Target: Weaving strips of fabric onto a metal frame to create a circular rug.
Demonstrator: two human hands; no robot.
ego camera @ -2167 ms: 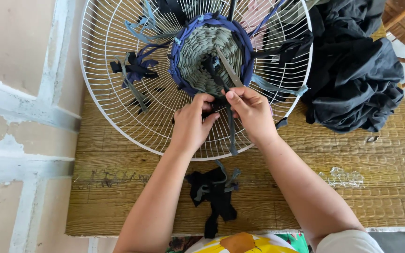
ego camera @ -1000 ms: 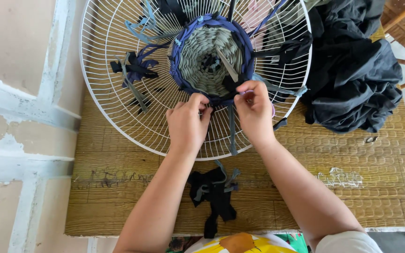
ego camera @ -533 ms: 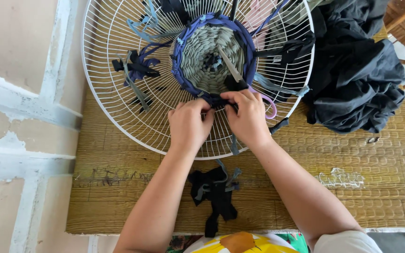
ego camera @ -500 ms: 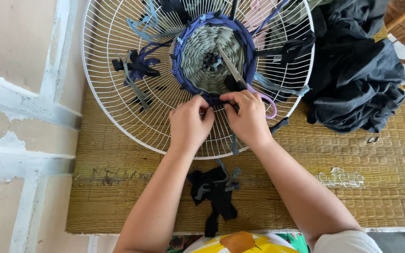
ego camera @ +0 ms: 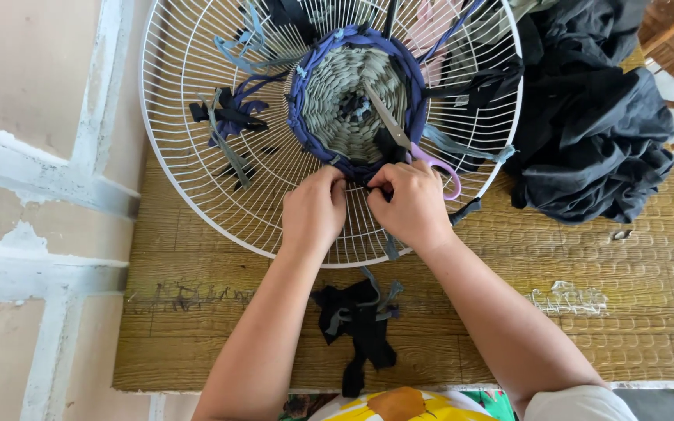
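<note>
A white wire fan guard (ego camera: 196, 195) lies on a woven-topped table, with grey and blue cloth strips woven round its hub (ego camera: 350, 101). My left hand (ego camera: 315, 210) and my right hand (ego camera: 412, 204) meet at the near edge of the weave, pinching a dark cloth strip (ego camera: 368, 183) between the wires. Scissors with a purple handle (ego camera: 411, 144) rest in the guard just beyond my right hand.
A heap of black cloth (ego camera: 594, 132) lies at the right. Black and grey scraps (ego camera: 356, 323) sit on the table (ego camera: 196, 312) between my forearms. Loose strips (ego camera: 224, 121) hang knotted on the guard's left wires. A pale wall with white ridges runs along the left.
Both hands moved up the guard toward the hub and closed together on the strip, which now lies drawn in against the weave's edge.
</note>
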